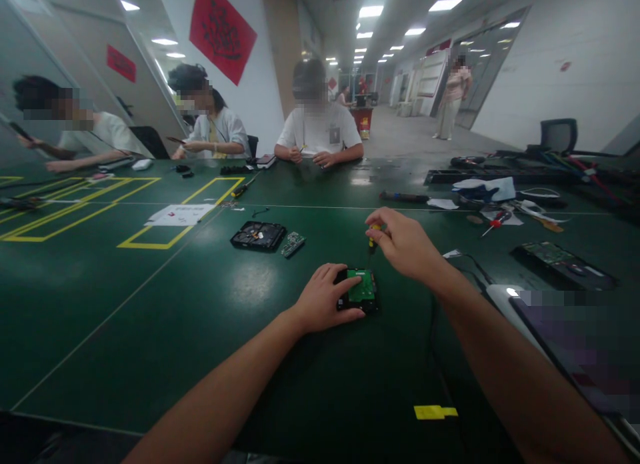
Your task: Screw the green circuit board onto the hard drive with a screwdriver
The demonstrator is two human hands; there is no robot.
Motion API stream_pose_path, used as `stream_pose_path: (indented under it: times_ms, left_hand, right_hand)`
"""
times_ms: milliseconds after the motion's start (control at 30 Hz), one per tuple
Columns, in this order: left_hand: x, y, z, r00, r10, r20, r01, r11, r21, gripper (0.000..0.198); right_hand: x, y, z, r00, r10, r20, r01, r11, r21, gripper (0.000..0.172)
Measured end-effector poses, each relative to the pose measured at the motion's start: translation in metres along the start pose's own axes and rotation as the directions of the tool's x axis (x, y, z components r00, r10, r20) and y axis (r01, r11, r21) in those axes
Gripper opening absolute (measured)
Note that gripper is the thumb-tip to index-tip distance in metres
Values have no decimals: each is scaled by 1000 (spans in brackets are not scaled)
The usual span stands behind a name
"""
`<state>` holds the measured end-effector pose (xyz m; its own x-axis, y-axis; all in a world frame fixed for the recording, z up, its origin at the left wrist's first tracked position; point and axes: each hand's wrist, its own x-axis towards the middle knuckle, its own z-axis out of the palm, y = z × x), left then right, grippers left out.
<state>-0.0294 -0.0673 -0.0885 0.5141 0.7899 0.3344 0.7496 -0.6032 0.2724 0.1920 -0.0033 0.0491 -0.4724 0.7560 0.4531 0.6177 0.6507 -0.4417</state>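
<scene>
A small black device with a green circuit board lies on the dark green table. My left hand rests over its left side, the thumb along the near edge and a finger across the board; it grips the device. Above the device's far right corner, my right hand holds a screwdriver with a yellow handle, fingers closed round it and the shaft pointing down. Whether the tip touches the device is too small to tell. Farther left lie an opened black drive casing and a loose circuit board.
Another drive with a circuit board and a laptop are at the right. Tools, cables and a cloth lie behind. A yellow-handled screwdriver and a paper sheet are left. Several people sit across the table.
</scene>
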Motion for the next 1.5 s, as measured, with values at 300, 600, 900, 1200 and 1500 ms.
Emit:
stream_pose_path:
  times_ms: [300,600,900,1200,1500]
  left_hand:
    - [-1,0,-1,1000,7,8,-7,1000,9,77]
    - [-1,-3,3,1000,15,-3,-15,1000,15,76]
    - [-2,-3,2,1000,18,1,-18,1000,20,76]
    - [-1,-3,2,1000,11,7,-11,1000,26,76]
    - [-1,-3,2,1000,13,7,-13,1000,22,76]
  right_hand:
    - [2,7,7,969,135,206,-210,891,404,16]
    - [6,11,7,895,257,365,-441,634,635,11]
    - [5,21,12,922,241,304,-380,724,576,13]
    - [6,10,5,883,237,405,-451,665,596,16]
    - [9,21,5,873,278,401,-471,694,544,18]
